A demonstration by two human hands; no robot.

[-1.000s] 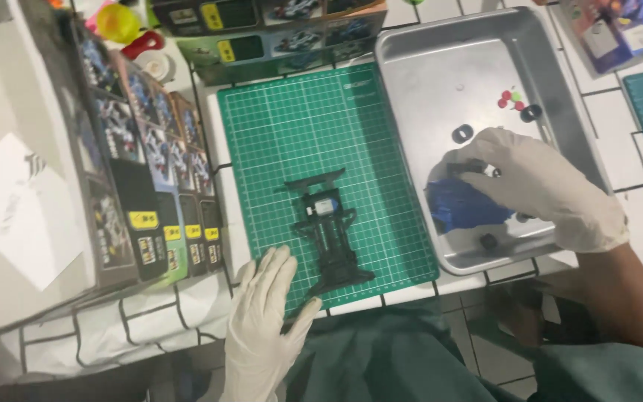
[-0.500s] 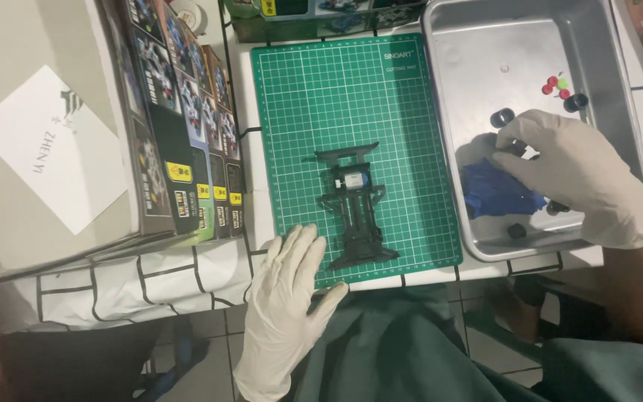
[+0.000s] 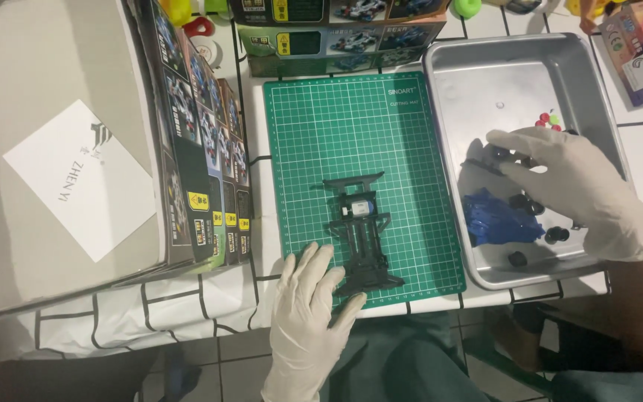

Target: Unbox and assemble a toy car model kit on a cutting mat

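A black toy car chassis (image 3: 359, 234) lies on the green cutting mat (image 3: 351, 134), a small motor set in its upper half. My left hand (image 3: 308, 298), in a white glove, rests flat at the mat's front left corner, fingers apart, touching the chassis's lower end. My right hand (image 3: 571, 186), also gloved, reaches into the metal tray (image 3: 485, 74), fingertips over small black wheels (image 3: 519, 201) beside a blue car body shell (image 3: 496, 219). Whether its fingers pinch a wheel is hidden.
Stacked toy car kit boxes (image 3: 202, 149) stand left of the mat, more boxes (image 3: 336, 30) behind it. A large grey box with a white card (image 3: 76, 179) fills the left. Small red and green parts (image 3: 545, 119) sit in the tray. The table edge runs just below the mat.
The view has shifted so everything sits lower and further right. My right hand moved up the tray from over the blue shell toward the wheels. My left hand stayed by the chassis.
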